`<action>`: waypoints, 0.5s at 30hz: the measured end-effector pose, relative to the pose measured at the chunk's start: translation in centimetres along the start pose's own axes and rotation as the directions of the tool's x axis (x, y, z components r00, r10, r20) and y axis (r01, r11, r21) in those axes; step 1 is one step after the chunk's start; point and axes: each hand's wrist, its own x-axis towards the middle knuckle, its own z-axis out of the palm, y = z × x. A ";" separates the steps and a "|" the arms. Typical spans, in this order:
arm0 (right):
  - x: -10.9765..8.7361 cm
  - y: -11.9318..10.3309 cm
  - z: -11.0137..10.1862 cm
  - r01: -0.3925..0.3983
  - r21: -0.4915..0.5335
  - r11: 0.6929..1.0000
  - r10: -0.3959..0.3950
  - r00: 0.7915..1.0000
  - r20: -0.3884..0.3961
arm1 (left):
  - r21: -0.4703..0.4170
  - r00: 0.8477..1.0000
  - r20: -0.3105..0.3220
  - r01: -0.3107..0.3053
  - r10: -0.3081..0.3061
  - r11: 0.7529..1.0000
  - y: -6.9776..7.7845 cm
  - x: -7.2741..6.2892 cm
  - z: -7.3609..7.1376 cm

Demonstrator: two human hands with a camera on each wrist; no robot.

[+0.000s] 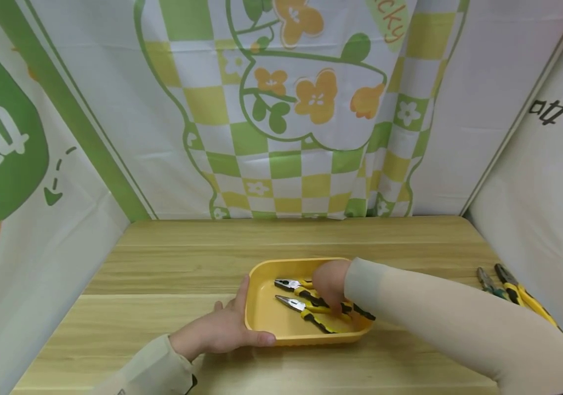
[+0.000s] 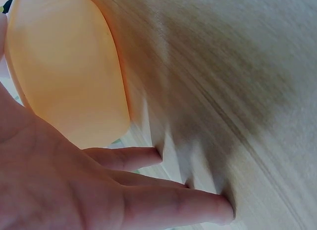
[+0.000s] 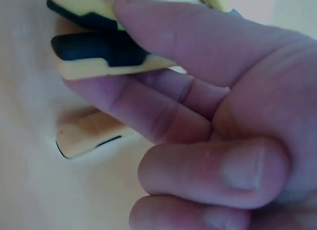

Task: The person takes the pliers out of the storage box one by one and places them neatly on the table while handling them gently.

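A yellow plastic tray [image 1: 266, 323] sits on the table, with blunt-jawed pliers [image 1: 288, 283] and long-nose pliers [image 1: 291, 303] lying in it, tips to the left. Both have yellow and black handles. My left hand [image 1: 222, 329] is at the tray's front left corner, thumb on the front rim. Its straight, spread fingers touch the tabletop in the left wrist view. Inside the tray, my right hand [image 1: 331, 281] pinches a pliers handle [image 3: 94, 51] between thumb and fingers; which pair it belongs to, I cannot tell. Another handle [image 3: 91, 133] lies below those fingers.
More pliers lie at the table's right edge: one pair with yellow and black handles [image 1: 523, 293] and one with green on its handles [image 1: 490, 285]. Printed cloth [image 1: 301, 181] hangs behind the wooden table [image 1: 163, 274] and at both sides.
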 end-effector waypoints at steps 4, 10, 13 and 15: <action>0.0 -0.1 -0.2 -0.012 0.017 1.000 0.012 1.000 0.008 | -0.002 1.000 0.006 -0.002 0.002 1.000 0.0 -0.1 0.0; -0.2 0.0 -0.4 -0.041 0.033 0.999 0.041 0.999 -0.003 | -0.004 1.000 0.013 -0.008 0.008 1.000 0.0 -0.1 -0.1; -0.4 0.1 -0.6 -0.061 0.027 0.998 0.061 0.998 -0.011 | -0.004 1.000 0.015 -0.005 0.005 1.000 0.0 -0.1 -0.2; -0.6 0.2 -0.8 -0.070 0.025 0.997 0.070 0.997 -0.020 | -0.007 1.000 0.014 -0.006 0.006 1.000 0.0 -0.2 -0.2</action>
